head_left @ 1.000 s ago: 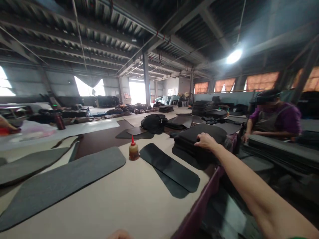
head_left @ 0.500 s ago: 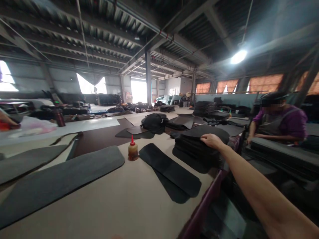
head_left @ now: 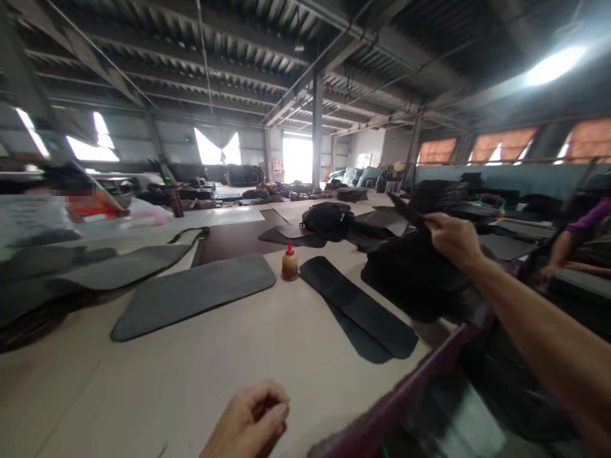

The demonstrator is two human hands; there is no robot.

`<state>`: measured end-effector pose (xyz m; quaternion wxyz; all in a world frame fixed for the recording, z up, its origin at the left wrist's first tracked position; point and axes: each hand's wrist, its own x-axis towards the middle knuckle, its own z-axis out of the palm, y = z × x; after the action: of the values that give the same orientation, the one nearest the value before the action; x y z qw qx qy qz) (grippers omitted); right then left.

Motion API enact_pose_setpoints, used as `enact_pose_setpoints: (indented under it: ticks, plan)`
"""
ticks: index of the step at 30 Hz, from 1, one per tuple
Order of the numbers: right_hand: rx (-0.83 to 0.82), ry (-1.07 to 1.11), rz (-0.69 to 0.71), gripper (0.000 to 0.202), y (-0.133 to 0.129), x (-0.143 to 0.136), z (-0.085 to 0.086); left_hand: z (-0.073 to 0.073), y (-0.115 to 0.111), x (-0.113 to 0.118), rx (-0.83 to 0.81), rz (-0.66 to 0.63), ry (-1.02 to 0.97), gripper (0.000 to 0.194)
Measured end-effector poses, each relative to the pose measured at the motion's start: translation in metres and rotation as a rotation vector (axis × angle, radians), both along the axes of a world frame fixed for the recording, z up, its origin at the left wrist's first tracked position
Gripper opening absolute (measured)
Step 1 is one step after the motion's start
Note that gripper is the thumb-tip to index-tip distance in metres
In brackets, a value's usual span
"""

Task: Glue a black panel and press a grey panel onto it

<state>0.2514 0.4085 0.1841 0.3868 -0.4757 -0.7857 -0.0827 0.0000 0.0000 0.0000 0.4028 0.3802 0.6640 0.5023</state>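
R hand (head_left: pixel 453 238) pinching dk piece (head_left: pixel 408 211) over blk stack (head_left: pixel 415 273), L hand (head_left: pixel 244 421) curled, grip unclear.

The bottle (head_left: pixel 289 264) stands on the table (head_left: pixel 200 375), between a panel (head_left: pixel 195 296) on its left and 2 overlapping strips (head_left: pixel 358 305) on its right. Right of the strips, by the table's side edge, sits a stack (head_left: pixel 415 280); above it is a piece (head_left: pixel 405 210) in the right hand (head_left: pixel 453 238). The left hand (head_left: pixel 251 420) is over the near part of the table, before the bottle. Behind the bottle lies a bundle (head_left: pixel 327 220). Left of the panel lies a pile (head_left: pixel 114 267), with a plastic bag (head_left: pixel 147 211) farther back.
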Motion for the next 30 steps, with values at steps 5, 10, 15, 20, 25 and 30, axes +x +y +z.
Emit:
enact_pose_setpoints:
  ticks: [5, 10, 15, 20, 25, 30]
  plan:
    - [0.159, -0.057, 0.234, 0.028, -0.106, -0.066, 0.044, 0.009, -0.002, 0.001, 0.151, 0.124, -0.279, 0.046]
    - [0.134, -0.219, 0.698, 0.026, -0.243, -0.150, 0.028, 0.031, -0.012, -0.019, 0.443, 0.328, -0.511, 0.063]
    - [-0.179, -0.249, 1.393, 0.025, -0.308, -0.190, -0.012, 0.053, -0.059, -0.037, 0.538, 0.530, -0.664, 0.080]
    - [-0.608, -0.116, 1.381, 0.042, -0.251, -0.177, -0.074, 0.038, -0.111, -0.053, 0.373, 0.656, -0.647, 0.044]
    - [-0.463, -0.209, 0.942, 0.038, -0.177, -0.156, -0.159, 0.019, -0.111, -0.053, 0.342, 0.665, -0.509, 0.045]
    - [-0.313, -0.258, 0.851, 0.044, -0.174, -0.142, -0.214, 0.016, -0.108, -0.054, 0.324, 0.629, -0.313, 0.065]
